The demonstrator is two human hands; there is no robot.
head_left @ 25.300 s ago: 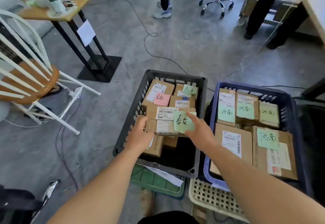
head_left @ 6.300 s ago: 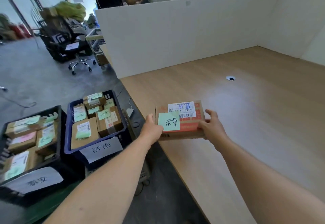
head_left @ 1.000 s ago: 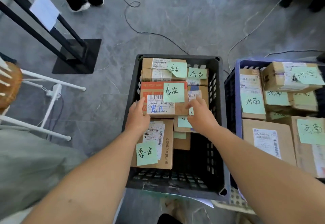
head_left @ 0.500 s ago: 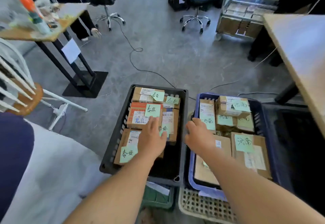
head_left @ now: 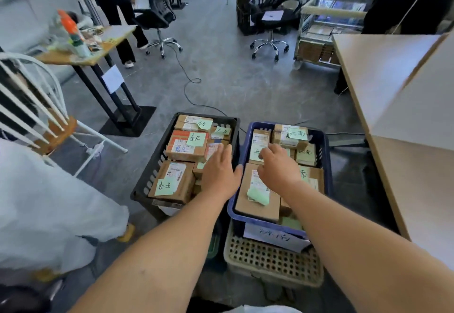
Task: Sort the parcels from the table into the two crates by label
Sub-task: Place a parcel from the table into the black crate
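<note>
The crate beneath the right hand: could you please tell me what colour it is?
The crate is blue; the head view shows it best.

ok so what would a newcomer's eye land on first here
Two crates side by side at centre, a black crate on the left and a blue crate on the right, both packed with cardboard parcels wearing handwritten green sticky notes. The left hand reaches over the black one and the right hand over the blue one, neither holding a parcel. A red-topped parcel stands out in the black crate.
</note>
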